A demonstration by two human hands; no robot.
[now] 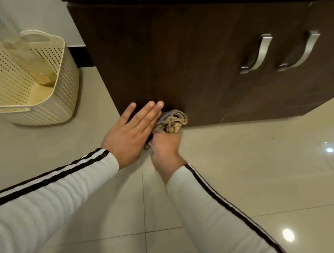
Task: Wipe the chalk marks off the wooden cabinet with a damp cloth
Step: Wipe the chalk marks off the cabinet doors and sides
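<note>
The dark brown wooden cabinet (pixel 189 57) stands on the tiled floor and fills the upper part of the head view. No chalk marks show on its doors from here. My right hand (pixel 165 146) is shut on a bunched brown-and-beige cloth (pixel 172 121), which touches the bottom edge of the left door. My left hand (pixel 132 133) lies flat beside it with fingers stretched out, fingertips against the cabinet's lower edge and its side against the cloth.
A cream perforated plastic basket (pixel 63 88) stands on the floor at the left and holds a clear bottle (pixel 26 53) with a blue top. Two curved metal handles (pixel 258 53) stick out from the right-hand doors. Glossy beige floor tiles (pixel 249 175) spread around me.
</note>
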